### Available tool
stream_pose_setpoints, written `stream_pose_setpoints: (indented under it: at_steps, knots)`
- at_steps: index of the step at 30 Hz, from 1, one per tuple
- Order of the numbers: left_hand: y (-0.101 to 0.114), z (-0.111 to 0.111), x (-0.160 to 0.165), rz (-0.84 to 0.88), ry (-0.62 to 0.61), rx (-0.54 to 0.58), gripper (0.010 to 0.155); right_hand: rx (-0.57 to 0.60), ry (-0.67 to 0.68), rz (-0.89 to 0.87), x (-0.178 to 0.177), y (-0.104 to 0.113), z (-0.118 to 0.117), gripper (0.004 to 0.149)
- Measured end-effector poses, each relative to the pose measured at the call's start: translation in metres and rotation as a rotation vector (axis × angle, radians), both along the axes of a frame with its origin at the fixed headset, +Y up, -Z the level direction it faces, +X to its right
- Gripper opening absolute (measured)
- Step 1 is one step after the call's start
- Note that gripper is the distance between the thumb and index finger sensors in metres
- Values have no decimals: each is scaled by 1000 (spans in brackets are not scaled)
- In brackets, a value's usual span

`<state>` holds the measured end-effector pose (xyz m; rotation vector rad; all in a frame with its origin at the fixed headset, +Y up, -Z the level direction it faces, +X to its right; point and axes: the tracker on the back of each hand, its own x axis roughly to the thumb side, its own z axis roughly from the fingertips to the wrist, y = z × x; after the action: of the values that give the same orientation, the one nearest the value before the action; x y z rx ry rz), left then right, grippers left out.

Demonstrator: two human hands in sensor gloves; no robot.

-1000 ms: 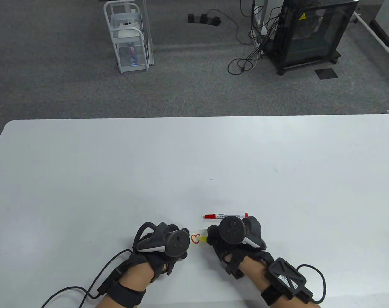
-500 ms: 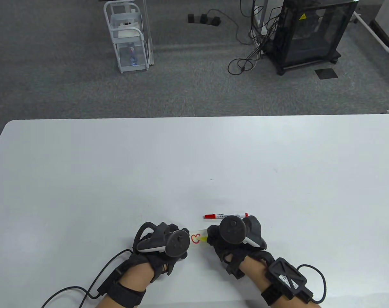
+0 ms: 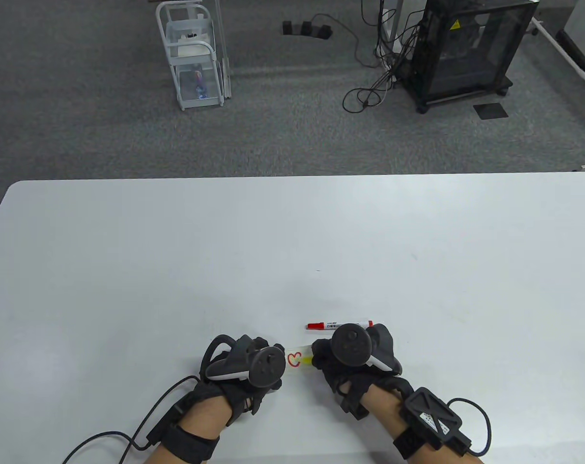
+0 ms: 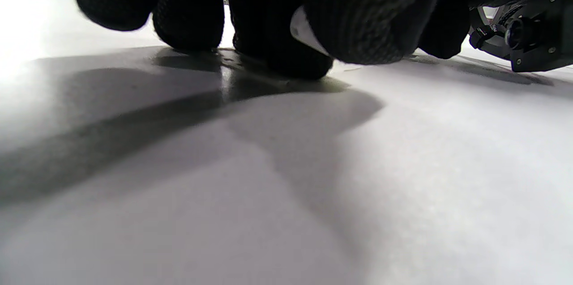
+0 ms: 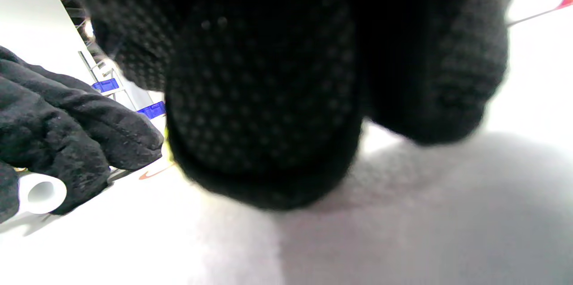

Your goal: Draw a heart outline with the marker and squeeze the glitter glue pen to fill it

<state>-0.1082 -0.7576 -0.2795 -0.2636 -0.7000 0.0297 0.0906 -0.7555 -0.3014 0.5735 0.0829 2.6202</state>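
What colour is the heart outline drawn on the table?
Red; the heart outline shows best in the table view.

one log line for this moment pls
stage: filling heart | heart: red outline drawn | marker: capped, on table | right hand: grips glue pen | left hand: beside heart

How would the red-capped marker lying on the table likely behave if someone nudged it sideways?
The marker looks like a slim round barrel lying flat on the smooth white table, so it would probably roll rather than slide. It seems rigid and light. Its far side is open table, so little would stop it.
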Motion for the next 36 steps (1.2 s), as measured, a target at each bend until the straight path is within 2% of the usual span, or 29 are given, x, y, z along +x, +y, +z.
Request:
stream_pose_setpoints:
  at_steps: [13,22,36]
  knots:
    - [0,0,0,2,0,1,47,3,2,4,1,0,0,44]
    - [0,0,1,-7,-2,4,47,-114,31,-71,10,-3,-3,47]
    - [0,0,0,1,2,-3,47,-59,51,-64,4,-3,1,48]
